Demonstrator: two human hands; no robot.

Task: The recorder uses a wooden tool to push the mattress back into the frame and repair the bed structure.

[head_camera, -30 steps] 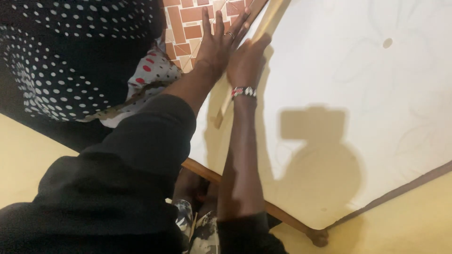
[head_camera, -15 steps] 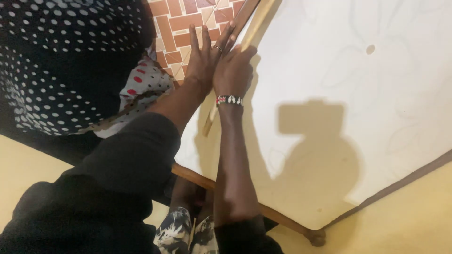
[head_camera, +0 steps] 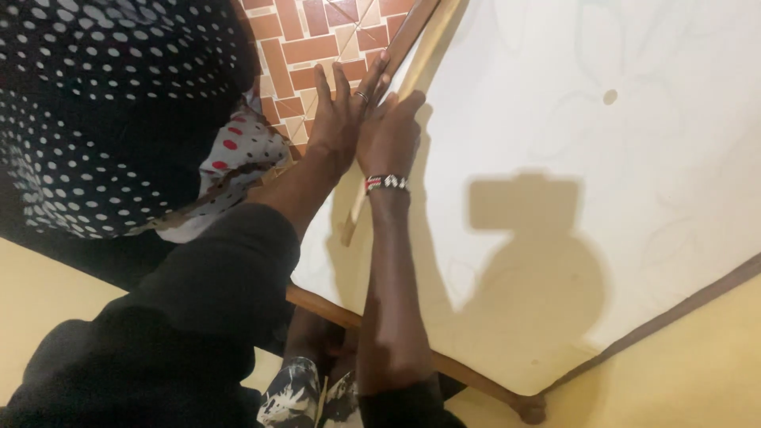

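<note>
Gripping: right hand (head_camera: 390,136) — fingers curled around the pale wooden stick (head_camera: 396,119), clamped on it near the left edge of the white cloth.
Left hand: left hand (head_camera: 342,115) lies flat, fingers spread apart, holding nothing; it presses on the brick-patterned surface (head_camera: 293,55) just beside the right hand, touching it, with a ring on one finger.
Stick: long and slim, running slantwise from the top of the view down along the left edge of the cloth; its lower end pokes out below the right wrist.
Wrist: a beaded bracelet (head_camera: 386,182) — red, white and black — sits on the right wrist.
Cloth: white cloth (head_camera: 571,158) stretched over a wooden frame (head_camera: 476,376); the frame's rail shows along the cloth's lower edge, ending in a rounded knob at the lower corner.
Shadow: a dark shadow falls on the middle of the cloth.
Nearby: black fabric with white dots (head_camera: 103,103) fills the upper left.
Floor: yellow floor (head_camera: 682,364) at the lower right.
</note>
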